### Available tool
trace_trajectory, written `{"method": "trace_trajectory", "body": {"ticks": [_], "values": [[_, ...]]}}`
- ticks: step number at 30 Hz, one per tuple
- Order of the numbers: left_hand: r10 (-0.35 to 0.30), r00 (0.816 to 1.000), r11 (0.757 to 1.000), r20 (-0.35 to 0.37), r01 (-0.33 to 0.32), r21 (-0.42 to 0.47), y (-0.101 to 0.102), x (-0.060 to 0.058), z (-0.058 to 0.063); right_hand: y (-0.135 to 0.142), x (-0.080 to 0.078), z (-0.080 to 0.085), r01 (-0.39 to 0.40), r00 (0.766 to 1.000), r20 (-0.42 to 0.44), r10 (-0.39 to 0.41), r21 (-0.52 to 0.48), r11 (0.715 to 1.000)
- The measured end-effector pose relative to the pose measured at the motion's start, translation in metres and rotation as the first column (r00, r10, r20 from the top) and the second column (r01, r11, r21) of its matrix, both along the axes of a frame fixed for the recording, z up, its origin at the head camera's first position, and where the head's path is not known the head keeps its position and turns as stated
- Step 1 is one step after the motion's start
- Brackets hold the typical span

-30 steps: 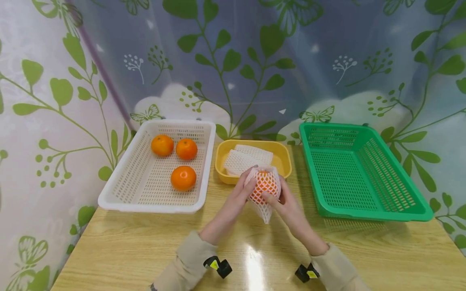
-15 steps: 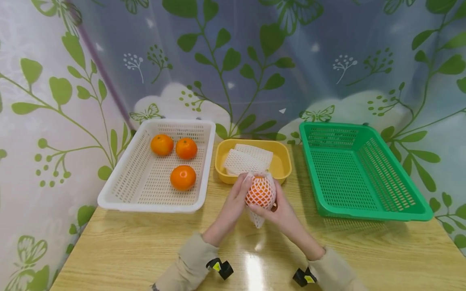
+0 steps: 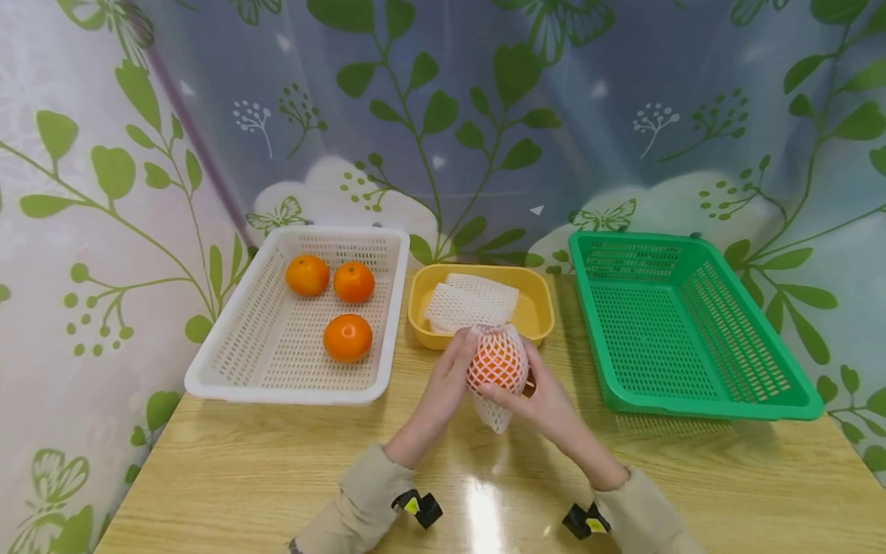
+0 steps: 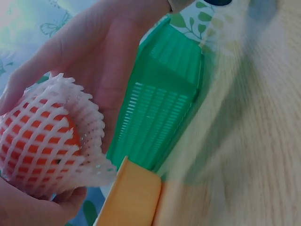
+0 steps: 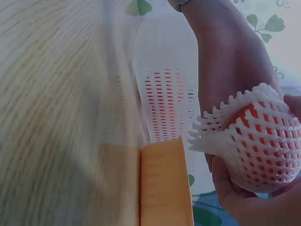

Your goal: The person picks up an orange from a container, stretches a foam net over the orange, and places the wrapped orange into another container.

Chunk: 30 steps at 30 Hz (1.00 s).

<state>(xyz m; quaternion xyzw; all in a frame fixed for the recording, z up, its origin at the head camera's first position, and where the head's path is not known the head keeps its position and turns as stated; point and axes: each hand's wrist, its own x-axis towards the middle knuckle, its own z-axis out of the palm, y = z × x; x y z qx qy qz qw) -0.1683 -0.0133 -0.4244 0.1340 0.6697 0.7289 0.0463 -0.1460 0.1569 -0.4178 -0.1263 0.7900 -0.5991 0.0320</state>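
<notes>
An orange in a white foam net sleeve (image 3: 500,366) is held above the table, in front of the yellow tray. My left hand (image 3: 446,381) grips it from the left, with the fingertips near the sleeve's far rim. From the right, my right hand (image 3: 550,404) grips it too, thumb laid across the near side. The sleeve's loose end hangs toward me. Both wrist views show the netted orange (image 4: 40,146) between the two hands, and in the right wrist view the sleeve's open mesh end (image 5: 204,136) sticks out past the fruit.
Left stands a white basket (image 3: 284,394) with 3 bare oranges (image 3: 348,338). The yellow tray (image 3: 540,296) holds flat foam net sleeves (image 3: 467,304). A green basket (image 3: 692,408) stands to the right. A patterned curtain (image 3: 484,192) hangs behind the wooden table (image 3: 277,477).
Both hands have come nearer to me with the netted orange, slightly left and down. Over the last half second the right hand has shifted a little right. Baskets and tray stay put.
</notes>
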Motion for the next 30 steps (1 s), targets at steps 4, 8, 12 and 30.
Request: {"method": "trace_trajectory", "body": {"ticks": [4, 8, 12, 30], "values": [[-0.026, 1.0, 1.0, -0.017, 0.025, -0.006, -0.003, -0.001, 0.004, 0.003, -0.001, 0.006, 0.011, 1.0, 0.018, -0.011, -0.028, 1.0], [-0.031, 0.999, 0.999, -0.025, 0.031, 0.004, -0.004, -0.001, 0.007, 0.008, -0.001, 0.009, 0.026, 0.999, 0.026, -0.025, -0.051, 0.998], [-0.045, 0.998, 0.999, -0.046, 0.046, 0.014, -0.004, -0.003, 0.007, 0.018, 0.001, 0.013, 0.048, 0.999, -0.012, -0.049, -0.069, 0.997], [-0.082, 0.987, 0.995, -0.137, 0.073, -0.067, -0.03, -0.009, 0.024, 0.115, -0.008, 0.039, 0.48, 0.852, -0.335, -0.402, 0.193, 0.856]]}}
